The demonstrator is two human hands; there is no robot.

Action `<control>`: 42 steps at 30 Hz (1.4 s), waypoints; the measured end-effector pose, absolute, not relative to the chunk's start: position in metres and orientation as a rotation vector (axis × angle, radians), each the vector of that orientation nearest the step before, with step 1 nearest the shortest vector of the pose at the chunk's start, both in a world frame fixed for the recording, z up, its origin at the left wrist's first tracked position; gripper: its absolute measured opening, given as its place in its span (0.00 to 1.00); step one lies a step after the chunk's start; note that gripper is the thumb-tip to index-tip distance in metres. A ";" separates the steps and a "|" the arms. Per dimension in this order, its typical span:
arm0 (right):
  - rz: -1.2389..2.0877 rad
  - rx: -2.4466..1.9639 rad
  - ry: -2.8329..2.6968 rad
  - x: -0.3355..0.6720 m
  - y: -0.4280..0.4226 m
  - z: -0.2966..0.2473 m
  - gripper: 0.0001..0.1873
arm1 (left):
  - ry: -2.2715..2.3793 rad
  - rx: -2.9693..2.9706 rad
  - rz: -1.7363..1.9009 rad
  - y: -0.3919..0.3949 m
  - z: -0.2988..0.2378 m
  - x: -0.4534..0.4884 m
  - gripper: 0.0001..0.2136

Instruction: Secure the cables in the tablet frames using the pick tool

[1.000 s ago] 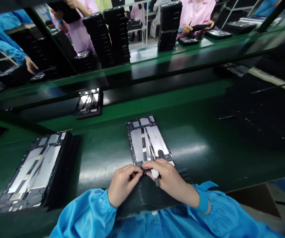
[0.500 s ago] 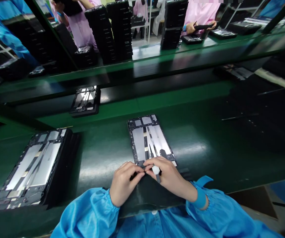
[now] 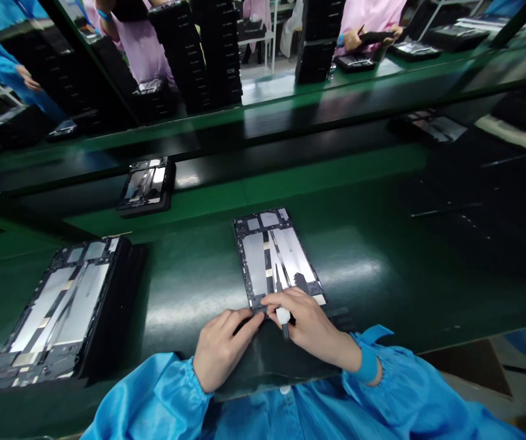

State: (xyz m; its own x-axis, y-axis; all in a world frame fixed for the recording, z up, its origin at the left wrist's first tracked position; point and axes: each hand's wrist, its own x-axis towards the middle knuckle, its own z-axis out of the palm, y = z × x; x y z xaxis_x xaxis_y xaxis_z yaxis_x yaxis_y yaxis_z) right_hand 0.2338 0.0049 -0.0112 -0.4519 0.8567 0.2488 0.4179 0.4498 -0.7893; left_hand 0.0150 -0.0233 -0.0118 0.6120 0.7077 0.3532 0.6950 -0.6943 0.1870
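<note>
An opened tablet point(image 3: 256, 256) lies in front of me on the green bench, its silver battery area, dark ribbon cable and frame showing. My left hand point(image 3: 221, 345) is at its near edge, thumb and forefinger closed on the lower left part. Over the near right part, my right hand point(image 3: 306, 321) is closed around dark pointed tweezers point(image 3: 279, 282) with a white piece on them. The tips point away from me over the tablet. Its right fingertips touch the near edge beside my left thumb. What lies beneath the fingertips is hidden.
A stack of similar opened tablets point(image 3: 63, 305) stands at my left. Another small stack point(image 3: 146, 186) sits farther back. A raised green ledge point(image 3: 263, 110) crosses behind, bearing tall black stacks point(image 3: 219, 55). Dark material point(image 3: 487, 226) lies at right. Co-workers in pink and blue stand beyond.
My left hand has shifted slightly left, its forefinger now on the tablet's near edge. The right hand and tweezers have moved slightly left. The view has tilted a little.
</note>
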 end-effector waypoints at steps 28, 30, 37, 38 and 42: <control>1.354 -1.148 -1.682 0.259 -0.014 0.002 0.12 | 1.252 2.849 0.599 -0.023 -0.021 0.021 0.13; 1.311 -1.182 -1.720 0.257 -0.013 0.002 0.11 | 1.257 2.842 0.616 -0.022 -0.020 0.021 0.13; 1.229 -1.180 -1.782 0.258 -0.010 0.004 0.11 | 1.239 2.836 0.649 -0.021 -0.021 0.021 0.13; 1.214 -1.183 -1.792 0.259 -0.010 0.004 0.11 | 1.244 2.833 0.645 -0.021 -0.021 0.021 0.13; 1.168 -1.220 -1.810 0.267 -0.010 0.003 0.11 | 1.234 2.840 0.655 -0.020 -0.021 0.021 0.13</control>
